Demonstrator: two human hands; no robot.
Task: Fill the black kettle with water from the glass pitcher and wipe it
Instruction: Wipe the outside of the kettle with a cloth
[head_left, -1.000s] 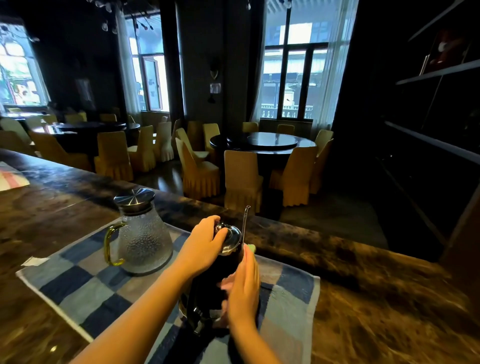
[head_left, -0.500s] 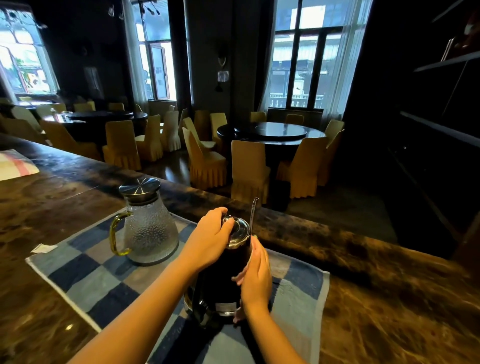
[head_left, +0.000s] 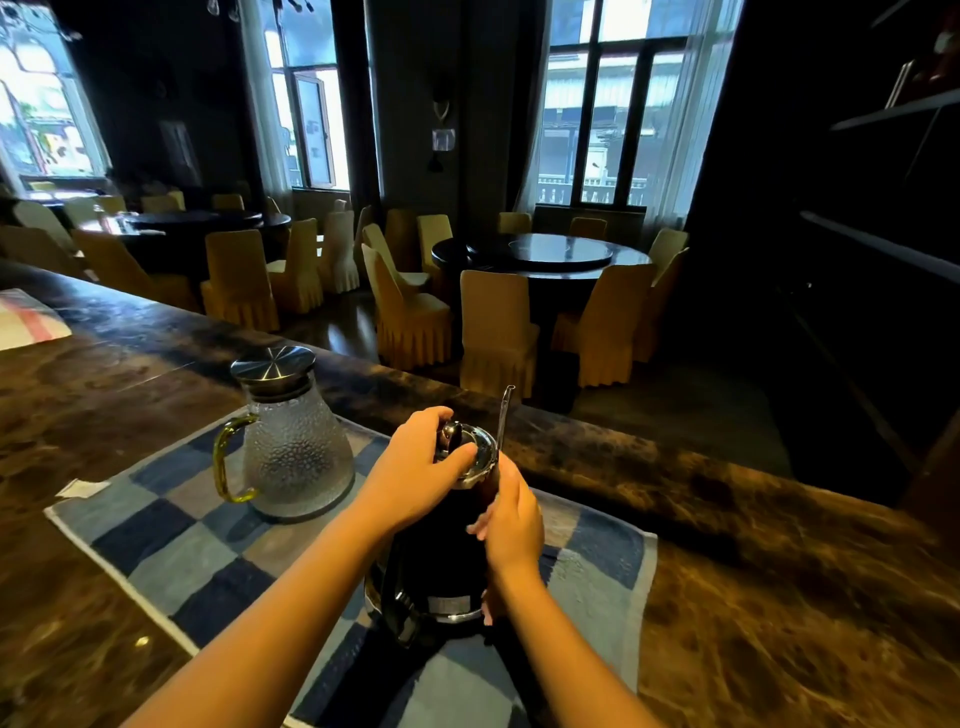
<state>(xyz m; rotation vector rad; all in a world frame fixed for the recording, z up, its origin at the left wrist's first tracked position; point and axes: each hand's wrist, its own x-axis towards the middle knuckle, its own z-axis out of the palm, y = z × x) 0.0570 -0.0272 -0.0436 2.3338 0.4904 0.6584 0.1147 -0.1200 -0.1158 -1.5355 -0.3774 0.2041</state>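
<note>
Black kettle upright, spout far side, left hand pinching lid, right hand gripping body.

Half of kettle lid hidden under left hand; striped cloth cut by left edge.

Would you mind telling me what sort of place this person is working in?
Probably a restaurant or banquet hall: large round tables ringed by chairs in yellow skirted covers, and a long marbled counter where the black kettle and glass pitcher stand on a checked cloth.
</note>
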